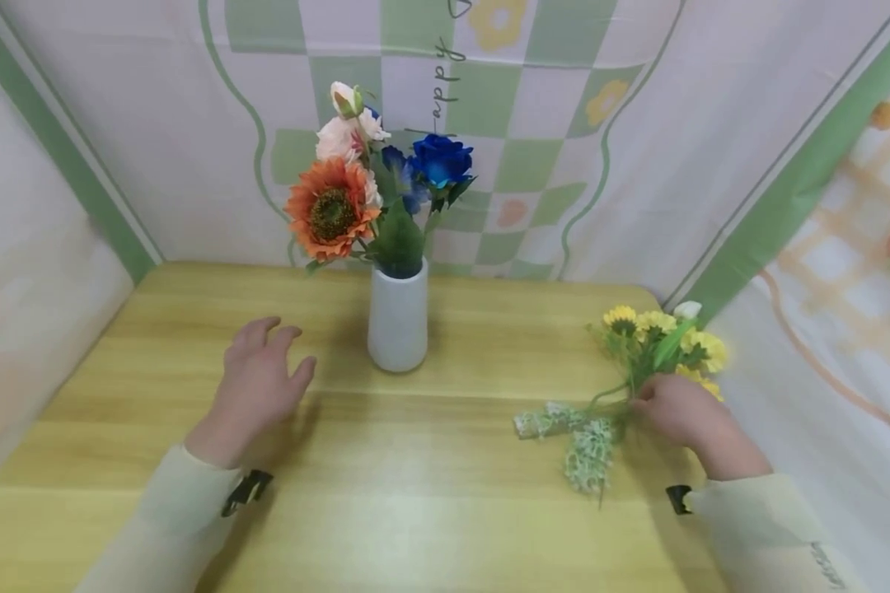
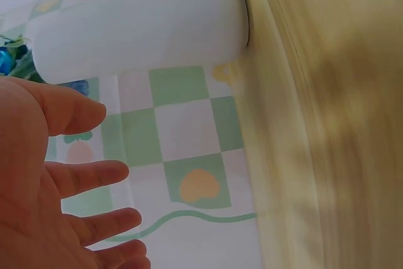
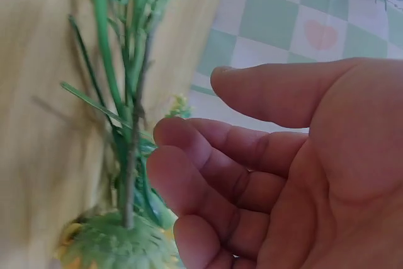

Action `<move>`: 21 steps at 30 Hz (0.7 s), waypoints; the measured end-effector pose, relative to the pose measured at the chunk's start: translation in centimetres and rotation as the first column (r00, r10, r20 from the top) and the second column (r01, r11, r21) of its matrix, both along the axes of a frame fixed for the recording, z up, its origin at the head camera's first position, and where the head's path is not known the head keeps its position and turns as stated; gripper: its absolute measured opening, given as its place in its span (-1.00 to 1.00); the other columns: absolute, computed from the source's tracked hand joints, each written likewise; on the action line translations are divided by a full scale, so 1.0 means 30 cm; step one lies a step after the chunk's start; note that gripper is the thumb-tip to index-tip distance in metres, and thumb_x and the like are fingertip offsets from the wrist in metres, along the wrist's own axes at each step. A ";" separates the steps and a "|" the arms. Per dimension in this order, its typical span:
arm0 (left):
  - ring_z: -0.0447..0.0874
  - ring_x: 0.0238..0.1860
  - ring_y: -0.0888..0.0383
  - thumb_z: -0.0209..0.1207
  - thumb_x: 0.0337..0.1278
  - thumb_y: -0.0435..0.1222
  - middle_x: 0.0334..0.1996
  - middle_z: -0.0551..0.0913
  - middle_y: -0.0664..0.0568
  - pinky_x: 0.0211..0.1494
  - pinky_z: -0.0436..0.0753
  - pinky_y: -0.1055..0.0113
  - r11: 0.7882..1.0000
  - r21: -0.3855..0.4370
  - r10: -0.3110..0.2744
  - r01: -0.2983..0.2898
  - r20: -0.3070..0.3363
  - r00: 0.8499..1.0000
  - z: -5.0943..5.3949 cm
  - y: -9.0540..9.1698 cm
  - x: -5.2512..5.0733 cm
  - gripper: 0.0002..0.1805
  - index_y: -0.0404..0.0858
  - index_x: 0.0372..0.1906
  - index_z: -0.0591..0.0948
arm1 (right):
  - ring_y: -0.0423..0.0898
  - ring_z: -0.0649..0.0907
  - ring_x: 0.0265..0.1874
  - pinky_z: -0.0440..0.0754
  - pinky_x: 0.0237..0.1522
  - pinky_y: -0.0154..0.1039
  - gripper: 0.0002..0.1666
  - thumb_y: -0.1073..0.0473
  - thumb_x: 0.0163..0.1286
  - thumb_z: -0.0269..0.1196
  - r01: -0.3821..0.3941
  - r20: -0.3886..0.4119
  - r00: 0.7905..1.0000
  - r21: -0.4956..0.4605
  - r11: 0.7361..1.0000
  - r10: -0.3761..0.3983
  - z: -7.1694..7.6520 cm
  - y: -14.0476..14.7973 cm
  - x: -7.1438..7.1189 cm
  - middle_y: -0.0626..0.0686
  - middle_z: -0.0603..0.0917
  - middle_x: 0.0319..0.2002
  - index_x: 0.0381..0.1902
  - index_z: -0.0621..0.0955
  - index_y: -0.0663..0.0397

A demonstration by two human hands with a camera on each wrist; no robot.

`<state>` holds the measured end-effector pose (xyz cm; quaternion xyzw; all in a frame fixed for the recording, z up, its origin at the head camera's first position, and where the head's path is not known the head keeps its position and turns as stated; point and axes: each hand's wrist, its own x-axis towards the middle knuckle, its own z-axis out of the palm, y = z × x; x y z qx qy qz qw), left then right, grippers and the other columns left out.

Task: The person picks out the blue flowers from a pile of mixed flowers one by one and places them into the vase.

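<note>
Checkered cloth is hanging behind the bench, where a white vase is keeping a bouquet upright, while the left hand is hovering nearby, fingers wide, and the right hand is holding nothing, fingers loosely curled by yellow flowers lying within reach.

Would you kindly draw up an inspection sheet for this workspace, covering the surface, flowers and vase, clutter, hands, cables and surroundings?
Surface: wood-grain table, a bright patch of light in the foreground.
Flowers and vase: white vase upright, holding an orange flower, pink flowers and blue flowers; yellow flowers and pale green sprigs lie toward the right.
Clutter: nothing seen.
Hands: left hand left of the vase, holding nothing; right hand at the loose stems, fingers loosely curled, contact unclear.
Cables: nothing seen.
Surroundings: patterned cloth behind the table.
</note>
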<state>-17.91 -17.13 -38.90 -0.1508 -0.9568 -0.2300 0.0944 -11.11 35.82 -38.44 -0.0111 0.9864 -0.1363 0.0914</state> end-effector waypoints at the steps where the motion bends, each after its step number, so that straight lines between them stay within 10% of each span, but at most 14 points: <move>1: 0.04 0.37 -0.45 0.10 0.36 -0.15 0.35 0.20 -0.50 0.32 0.03 -0.41 1.000 -0.003 -0.002 0.002 0.000 1.000 -0.001 0.000 0.001 -0.43 -0.52 0.25 0.43 | 0.04 0.63 -0.42 0.59 -0.39 0.02 -0.70 0.11 0.41 0.18 -0.003 0.005 1.000 0.000 1.000 0.003 -0.002 -0.003 -0.002 0.10 0.68 -0.37 -0.28 0.66 0.29; 11: 0.13 0.32 -0.45 0.11 0.34 -0.16 0.28 0.31 -0.48 0.26 0.13 -0.41 1.000 -0.012 -0.017 0.017 -0.037 0.999 -0.001 0.007 0.010 -0.54 -0.46 0.12 0.54 | -0.04 0.50 -0.57 0.49 -0.53 -0.10 -0.74 0.15 0.43 0.15 0.054 0.034 0.998 -0.024 0.998 -0.053 -0.045 -0.005 0.008 0.01 0.52 -0.54 -0.48 0.52 0.12; 21: 0.17 0.30 -0.44 0.11 0.34 -0.17 0.25 0.34 -0.48 0.26 0.16 -0.40 1.000 -0.018 -0.022 0.021 -0.054 0.998 -0.005 0.007 0.026 -0.58 -0.44 0.07 0.58 | 0.05 0.64 -0.41 0.63 -0.30 0.13 -0.83 0.16 0.37 0.28 -0.058 -0.060 0.996 0.042 0.997 0.061 -0.088 -0.050 0.000 0.02 0.65 -0.42 -0.29 0.64 0.19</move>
